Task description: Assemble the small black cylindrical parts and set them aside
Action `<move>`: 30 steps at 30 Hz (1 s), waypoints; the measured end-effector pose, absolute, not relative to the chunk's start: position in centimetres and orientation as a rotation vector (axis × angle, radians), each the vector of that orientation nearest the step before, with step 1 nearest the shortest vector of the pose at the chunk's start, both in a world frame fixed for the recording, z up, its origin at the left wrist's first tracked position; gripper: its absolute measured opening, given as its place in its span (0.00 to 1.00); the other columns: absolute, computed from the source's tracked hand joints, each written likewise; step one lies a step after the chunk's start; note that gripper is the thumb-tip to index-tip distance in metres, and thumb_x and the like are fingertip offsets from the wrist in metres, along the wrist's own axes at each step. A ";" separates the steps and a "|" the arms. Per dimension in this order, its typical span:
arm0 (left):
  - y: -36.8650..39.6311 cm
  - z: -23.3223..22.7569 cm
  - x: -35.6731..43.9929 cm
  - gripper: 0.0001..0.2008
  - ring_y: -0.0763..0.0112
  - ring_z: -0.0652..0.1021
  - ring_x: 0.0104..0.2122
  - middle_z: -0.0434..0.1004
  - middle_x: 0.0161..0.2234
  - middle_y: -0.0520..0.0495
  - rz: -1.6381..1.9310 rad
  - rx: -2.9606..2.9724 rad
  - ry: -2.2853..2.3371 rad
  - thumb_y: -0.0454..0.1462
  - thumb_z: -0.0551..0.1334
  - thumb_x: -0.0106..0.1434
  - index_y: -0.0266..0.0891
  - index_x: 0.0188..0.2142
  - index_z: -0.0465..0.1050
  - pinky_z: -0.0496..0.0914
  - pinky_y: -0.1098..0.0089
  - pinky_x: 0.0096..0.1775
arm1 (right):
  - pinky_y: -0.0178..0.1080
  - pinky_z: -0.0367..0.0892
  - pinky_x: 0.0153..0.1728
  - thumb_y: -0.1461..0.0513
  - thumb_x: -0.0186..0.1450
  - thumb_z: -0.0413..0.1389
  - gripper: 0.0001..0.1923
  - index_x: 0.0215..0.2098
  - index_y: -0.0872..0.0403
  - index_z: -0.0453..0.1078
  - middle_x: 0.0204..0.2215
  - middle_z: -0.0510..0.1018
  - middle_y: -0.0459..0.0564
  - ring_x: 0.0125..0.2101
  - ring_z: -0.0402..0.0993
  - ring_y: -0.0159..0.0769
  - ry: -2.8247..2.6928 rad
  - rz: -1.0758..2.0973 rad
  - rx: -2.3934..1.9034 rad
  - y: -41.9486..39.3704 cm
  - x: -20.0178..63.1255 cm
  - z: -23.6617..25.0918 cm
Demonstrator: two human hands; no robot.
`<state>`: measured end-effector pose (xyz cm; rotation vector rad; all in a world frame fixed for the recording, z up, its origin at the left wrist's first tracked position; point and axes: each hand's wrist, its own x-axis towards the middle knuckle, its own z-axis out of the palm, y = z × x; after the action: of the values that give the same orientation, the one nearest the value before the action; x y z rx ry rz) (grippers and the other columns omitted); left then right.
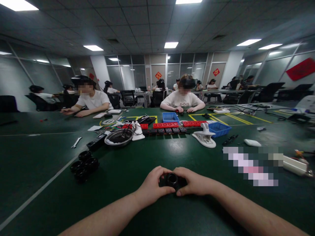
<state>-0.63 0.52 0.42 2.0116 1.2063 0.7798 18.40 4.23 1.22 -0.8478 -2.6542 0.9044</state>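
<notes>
Near the table's front middle, a small black round part with a hollow centre [172, 178] is between my two hands. My left hand [155, 183] curls around its left side, thumb along the near edge. From the right, my right hand [190, 181] closes on it with fingers over the far side and thumb in front. Fingers partly hide the part, so its exact kind is unclear. To the left, several similar glossy black round parts [85, 165] sit in a cluster on the green table [118, 203].
Across the middle stand a metal bowl [119, 137], a white clip-like stand [204, 136], red socket strips [165, 125] and a blue bin [219, 129]. A wrench [76, 142] lies left; a cream cylinder [295, 165] lies right. Two people sit opposite.
</notes>
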 end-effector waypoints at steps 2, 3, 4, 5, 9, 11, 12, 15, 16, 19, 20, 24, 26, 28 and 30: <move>0.5 0.4 -0.6 0.19 0.71 0.66 0.31 0.65 0.33 0.51 0.775 2.014 1.193 0.40 0.64 0.45 0.41 0.38 0.66 0.60 0.74 0.30 | 0.36 0.58 0.38 0.59 0.50 0.59 0.20 0.40 0.55 0.65 0.35 0.67 0.47 0.36 0.62 0.35 -2.653 0.948 -0.808 4.5 18.5 1.2; 0.5 0.4 -0.6 0.19 0.71 0.66 0.31 0.65 0.33 0.52 0.775 2.014 1.190 0.40 0.64 0.45 0.41 0.38 0.66 0.60 0.74 0.30 | 0.35 0.58 0.38 0.60 0.50 0.58 0.18 0.40 0.55 0.65 0.35 0.67 0.47 0.36 0.62 0.35 -2.648 0.963 -0.794 4.5 18.5 1.2; 0.5 0.4 -0.6 0.19 0.71 0.66 0.31 0.65 0.33 0.52 0.774 2.014 1.188 0.40 0.64 0.45 0.41 0.38 0.67 0.60 0.74 0.30 | 0.35 0.58 0.38 0.61 0.51 0.58 0.17 0.39 0.55 0.65 0.35 0.66 0.47 0.36 0.62 0.34 -2.644 0.973 -0.788 4.6 18.5 1.2; 0.5 0.4 -0.6 0.19 0.71 0.66 0.31 0.65 0.33 0.52 0.772 2.014 1.188 0.40 0.64 0.45 0.41 0.38 0.67 0.60 0.74 0.30 | 0.35 0.58 0.38 0.62 0.51 0.58 0.17 0.39 0.55 0.65 0.35 0.67 0.47 0.36 0.62 0.34 -2.641 0.977 -0.789 4.6 18.4 1.1; 0.5 0.3 -0.6 0.19 0.72 0.66 0.31 0.64 0.32 0.52 0.766 2.005 1.200 0.39 0.65 0.45 0.41 0.38 0.67 0.60 0.74 0.30 | 0.33 0.58 0.36 0.63 0.50 0.59 0.15 0.36 0.56 0.66 0.33 0.67 0.46 0.35 0.62 0.33 -2.619 0.991 -0.809 4.6 18.2 1.0; 0.5 0.3 -0.6 0.19 0.72 0.66 0.31 0.64 0.33 0.52 0.767 1.999 1.198 0.39 0.65 0.45 0.40 0.38 0.67 0.60 0.74 0.30 | 0.33 0.58 0.35 0.63 0.49 0.59 0.15 0.35 0.56 0.66 0.31 0.67 0.45 0.34 0.63 0.33 -2.606 0.999 -0.827 4.6 18.2 1.0; 0.5 0.3 -0.5 0.19 0.72 0.66 0.31 0.64 0.33 0.51 0.768 1.996 1.198 0.39 0.65 0.45 0.40 0.38 0.67 0.60 0.74 0.30 | 0.33 0.58 0.34 0.63 0.48 0.60 0.15 0.35 0.57 0.66 0.31 0.67 0.45 0.33 0.63 0.33 -2.599 1.000 -0.841 4.6 18.2 0.9; 0.4 0.5 -0.4 0.19 0.71 0.66 0.31 0.65 0.33 0.51 0.759 1.982 1.216 0.40 0.65 0.44 0.39 0.37 0.66 0.60 0.74 0.30 | 0.32 0.58 0.31 0.61 0.47 0.61 0.17 0.34 0.57 0.65 0.30 0.66 0.44 0.32 0.62 0.32 -2.580 0.984 -0.916 4.5 18.2 0.8; 0.3 0.5 -0.4 0.19 0.71 0.66 0.31 0.65 0.33 0.51 0.756 1.977 1.228 0.41 0.65 0.44 0.39 0.36 0.66 0.60 0.74 0.30 | 0.32 0.58 0.30 0.61 0.46 0.61 0.18 0.34 0.56 0.65 0.29 0.66 0.44 0.32 0.62 0.32 -2.577 0.970 -0.952 4.4 18.2 0.8; 0.1 0.6 -0.2 0.19 0.70 0.66 0.31 0.65 0.32 0.51 0.759 1.967 1.276 0.42 0.66 0.43 0.39 0.34 0.66 0.60 0.74 0.31 | 0.31 0.56 0.27 0.57 0.44 0.62 0.19 0.31 0.56 0.63 0.28 0.66 0.44 0.30 0.62 0.32 -2.577 0.873 -1.080 4.0 17.9 0.6; 0.0 0.5 -0.1 0.20 0.70 0.66 0.32 0.65 0.32 0.51 0.763 1.965 1.298 0.43 0.66 0.42 0.39 0.34 0.66 0.60 0.73 0.31 | 0.31 0.55 0.26 0.56 0.43 0.62 0.20 0.30 0.55 0.63 0.28 0.66 0.44 0.29 0.62 0.33 -2.576 0.822 -1.120 3.8 17.7 0.5; -0.3 0.2 0.1 0.20 0.68 0.66 0.32 0.65 0.32 0.51 0.801 1.959 1.413 0.42 0.67 0.40 0.39 0.33 0.65 0.60 0.72 0.32 | 0.32 0.53 0.23 0.49 0.43 0.59 0.22 0.28 0.55 0.61 0.25 0.67 0.46 0.26 0.61 0.33 -2.562 0.548 -1.286 2.8 16.7 0.1; -0.4 0.1 0.2 0.19 0.68 0.66 0.32 0.65 0.31 0.52 0.825 1.961 1.460 0.40 0.67 0.40 0.39 0.32 0.65 0.60 0.72 0.32 | 0.34 0.54 0.25 0.48 0.45 0.57 0.22 0.28 0.55 0.60 0.25 0.67 0.47 0.26 0.62 0.35 -2.552 0.405 -1.342 2.3 16.2 0.0; -0.3 0.0 0.1 0.19 0.68 0.67 0.32 0.65 0.31 0.52 0.840 1.961 1.469 0.39 0.67 0.40 0.39 0.32 0.65 0.60 0.72 0.32 | 0.36 0.54 0.27 0.45 0.46 0.55 0.24 0.28 0.55 0.61 0.25 0.68 0.48 0.27 0.63 0.37 -2.544 0.316 -1.353 2.0 15.9 0.0; -0.2 0.1 0.1 0.18 0.68 0.67 0.32 0.65 0.32 0.52 0.846 1.965 1.431 0.39 0.66 0.41 0.39 0.33 0.65 0.60 0.72 0.32 | 0.38 0.55 0.29 0.44 0.44 0.55 0.27 0.30 0.56 0.62 0.28 0.69 0.49 0.29 0.63 0.39 -2.542 0.334 -1.311 2.0 16.0 0.3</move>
<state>0.06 -0.23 0.09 1.9653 1.4315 0.8461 16.02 1.97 0.27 -1.3115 -2.5416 0.3345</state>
